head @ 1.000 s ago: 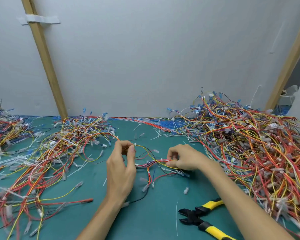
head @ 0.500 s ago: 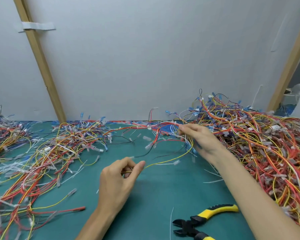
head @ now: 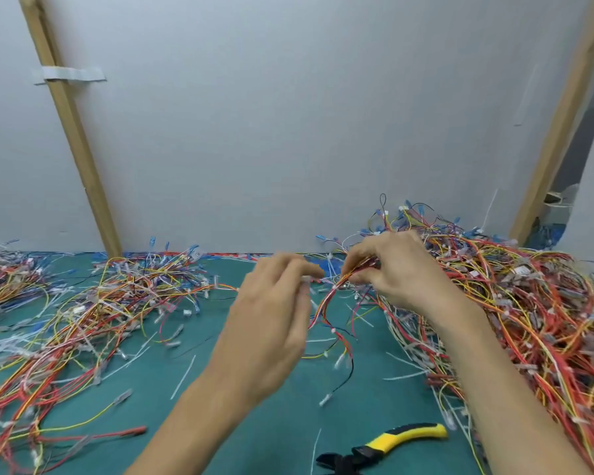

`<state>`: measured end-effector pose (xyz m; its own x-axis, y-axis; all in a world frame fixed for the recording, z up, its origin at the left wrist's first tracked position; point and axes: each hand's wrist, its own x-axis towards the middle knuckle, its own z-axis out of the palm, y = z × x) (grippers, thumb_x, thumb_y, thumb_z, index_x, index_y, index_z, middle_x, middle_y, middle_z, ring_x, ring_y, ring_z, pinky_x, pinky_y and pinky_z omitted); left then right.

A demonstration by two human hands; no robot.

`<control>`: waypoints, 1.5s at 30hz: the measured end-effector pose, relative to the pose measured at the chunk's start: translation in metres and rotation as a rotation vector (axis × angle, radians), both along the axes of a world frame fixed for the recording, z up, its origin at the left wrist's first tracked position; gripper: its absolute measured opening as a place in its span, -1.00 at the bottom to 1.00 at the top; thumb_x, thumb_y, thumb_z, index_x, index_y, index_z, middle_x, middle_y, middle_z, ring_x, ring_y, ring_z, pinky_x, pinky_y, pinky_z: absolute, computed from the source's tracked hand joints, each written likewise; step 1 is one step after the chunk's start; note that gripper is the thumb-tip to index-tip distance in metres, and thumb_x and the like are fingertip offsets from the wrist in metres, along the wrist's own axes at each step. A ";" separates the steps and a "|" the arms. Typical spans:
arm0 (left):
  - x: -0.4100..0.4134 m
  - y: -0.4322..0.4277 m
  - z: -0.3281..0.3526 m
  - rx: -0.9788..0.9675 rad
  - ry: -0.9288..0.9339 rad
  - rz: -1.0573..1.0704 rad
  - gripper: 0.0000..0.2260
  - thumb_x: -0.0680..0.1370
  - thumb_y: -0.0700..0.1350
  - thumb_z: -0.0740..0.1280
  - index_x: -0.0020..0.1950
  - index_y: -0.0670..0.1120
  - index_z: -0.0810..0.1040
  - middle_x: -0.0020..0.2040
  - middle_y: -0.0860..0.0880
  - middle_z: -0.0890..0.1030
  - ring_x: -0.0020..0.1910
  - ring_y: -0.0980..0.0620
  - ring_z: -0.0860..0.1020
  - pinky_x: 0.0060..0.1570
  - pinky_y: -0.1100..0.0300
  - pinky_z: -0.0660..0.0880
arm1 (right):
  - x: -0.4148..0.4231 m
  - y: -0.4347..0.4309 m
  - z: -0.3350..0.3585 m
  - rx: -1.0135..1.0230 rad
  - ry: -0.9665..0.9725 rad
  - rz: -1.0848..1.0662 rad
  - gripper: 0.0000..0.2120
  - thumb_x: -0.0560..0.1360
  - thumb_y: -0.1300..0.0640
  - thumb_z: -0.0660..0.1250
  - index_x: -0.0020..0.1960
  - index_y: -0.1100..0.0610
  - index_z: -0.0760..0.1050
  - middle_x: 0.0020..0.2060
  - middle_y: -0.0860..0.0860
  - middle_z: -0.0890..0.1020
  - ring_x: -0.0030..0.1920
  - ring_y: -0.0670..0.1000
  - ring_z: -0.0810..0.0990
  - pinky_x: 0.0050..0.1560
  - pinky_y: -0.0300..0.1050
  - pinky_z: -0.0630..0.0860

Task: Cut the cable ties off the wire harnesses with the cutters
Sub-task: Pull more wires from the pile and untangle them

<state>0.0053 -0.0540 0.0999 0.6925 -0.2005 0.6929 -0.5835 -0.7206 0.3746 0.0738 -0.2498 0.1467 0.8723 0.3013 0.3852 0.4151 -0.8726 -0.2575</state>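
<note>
Raised to centre frame, left hand (head: 271,323) pinching what looks like a white end of harness (head: 330,310); right hand (head: 395,269) clamped on its wires. Find the tie first, then fetch cutters (head: 391,440), bottom right.

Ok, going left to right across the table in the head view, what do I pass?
Loose wire heap → left hand → right hand, gripping a wire harness → large tangled harness pile.
</note>
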 end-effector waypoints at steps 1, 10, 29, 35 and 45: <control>0.008 -0.008 0.005 0.118 0.117 0.014 -0.79 0.67 -0.10 0.16 0.27 0.00 0.49 0.21 0.09 0.49 0.26 0.04 0.45 0.24 0.12 0.37 | -0.002 0.001 0.003 -0.016 -0.016 0.007 -0.92 0.46 0.02 0.52 -0.08 -0.15 0.69 -0.13 -0.17 0.71 0.05 -0.08 0.60 0.33 0.05 0.27; 0.051 -0.013 0.041 -0.008 0.516 -0.063 -0.90 0.45 -0.07 0.55 -0.12 -0.03 0.68 -0.25 0.04 0.72 -0.26 0.17 0.67 -0.10 0.13 0.62 | -0.008 -0.004 0.011 0.073 -0.196 0.085 -0.88 0.36 -0.04 0.59 -0.16 -0.23 0.69 -0.04 -0.20 0.62 0.13 -0.02 0.49 0.22 -0.05 0.21; 0.082 0.033 0.019 -0.821 0.730 -0.151 -0.87 0.58 -0.35 0.34 -0.13 -0.18 0.56 -0.20 -0.16 0.66 -0.19 -0.09 0.64 -0.31 0.23 0.63 | 0.015 0.010 -0.025 0.588 0.276 -0.074 -0.21 0.33 -0.25 0.52 0.47 -0.18 0.30 0.30 -0.09 0.46 0.16 -0.10 0.58 0.19 -0.04 0.53; 0.083 0.039 0.019 -0.798 0.652 -0.089 -0.87 0.62 -0.34 0.28 -0.09 -0.19 0.54 -0.17 -0.16 0.65 -0.21 -0.05 0.63 -0.35 0.27 0.61 | 0.025 0.002 -0.041 0.754 0.481 -0.044 -0.38 0.47 -0.02 0.50 0.47 -0.10 0.36 0.32 -0.05 0.51 0.15 -0.08 0.62 0.11 0.02 0.65; 0.084 0.037 0.020 -0.766 0.628 -0.087 -0.83 0.66 -0.35 0.16 -0.01 -0.20 0.51 -0.15 -0.11 0.65 -0.36 0.04 0.67 -0.18 0.11 0.60 | 0.021 0.013 -0.057 0.434 0.735 0.358 -0.80 0.50 0.13 0.51 0.12 0.01 0.65 -0.03 0.03 0.75 0.06 0.03 0.70 0.26 0.11 0.56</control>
<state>0.0890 -0.0168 0.1199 0.9822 0.0805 0.1695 -0.1594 -0.1190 0.9800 0.0953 -0.2367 0.0898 0.8248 0.5588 -0.0863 0.2437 -0.4890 -0.8375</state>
